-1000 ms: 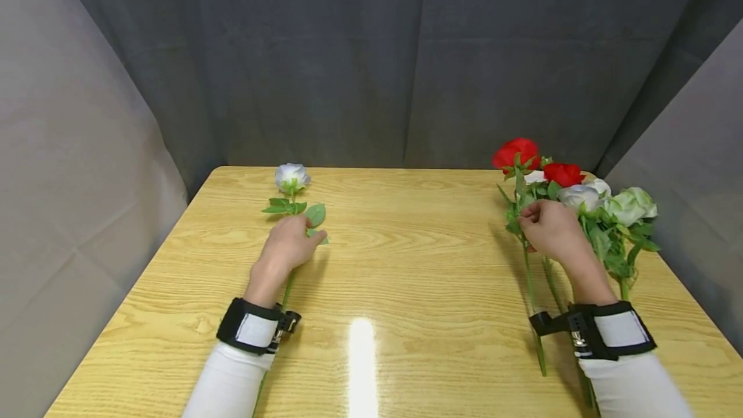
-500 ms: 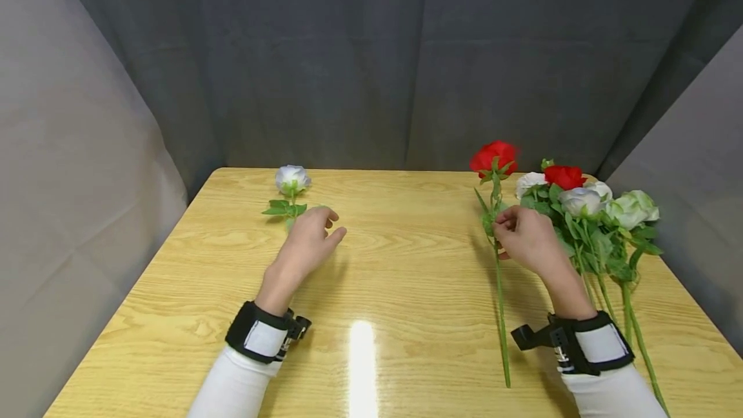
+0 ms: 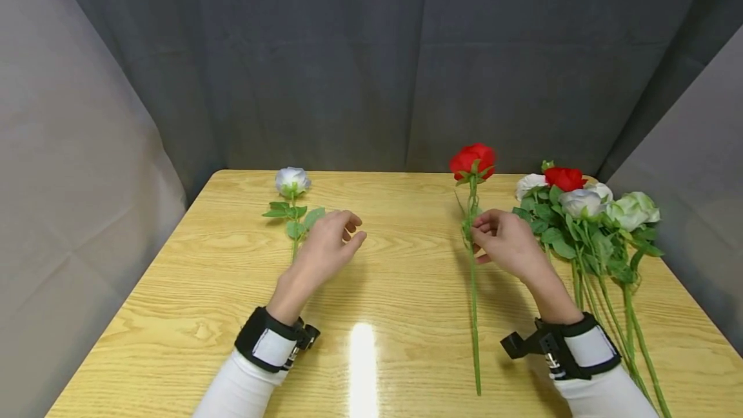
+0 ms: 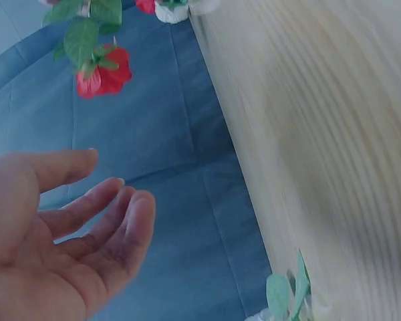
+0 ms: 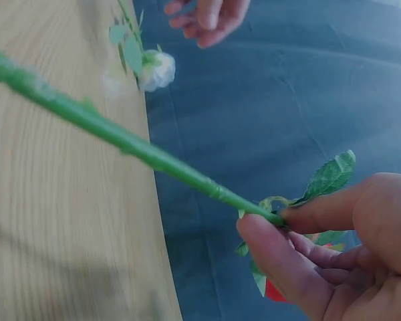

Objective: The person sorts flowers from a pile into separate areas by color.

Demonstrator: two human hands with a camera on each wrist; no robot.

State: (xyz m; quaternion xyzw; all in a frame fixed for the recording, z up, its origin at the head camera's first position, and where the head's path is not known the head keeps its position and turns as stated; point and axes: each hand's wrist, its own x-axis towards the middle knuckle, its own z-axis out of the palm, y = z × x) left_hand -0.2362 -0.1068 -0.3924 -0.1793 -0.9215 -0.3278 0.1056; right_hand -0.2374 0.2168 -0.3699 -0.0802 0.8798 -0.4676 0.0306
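Head view takes in the whole counter: the right hand pinches the stem of a red rose just below its leaves, with the bloom raised toward 12 o'clock and the long stem trailing back toward 6 o'clock past the wrist strap. At 3 o'clock from that hand lies a bunch of flowers, white, pale green and one red, close beside it but apart. The left hand hovers with relaxed, slightly spread fingers and holds nothing; a white rose lies on the counter at 11 o'clock from it, its leaves just beside the knuckles. Only the right wrist view shows the grip closely: thumb and fingertips close on the green stem where a leaf sprouts, and the stem slants away above the wood. It also catches the other hand and the white rose far off at 12 o'clock. Only the left wrist view shows the empty palm, fingers loosely extended, with the red rose hanging at 11 o'clock against the dark curtain.
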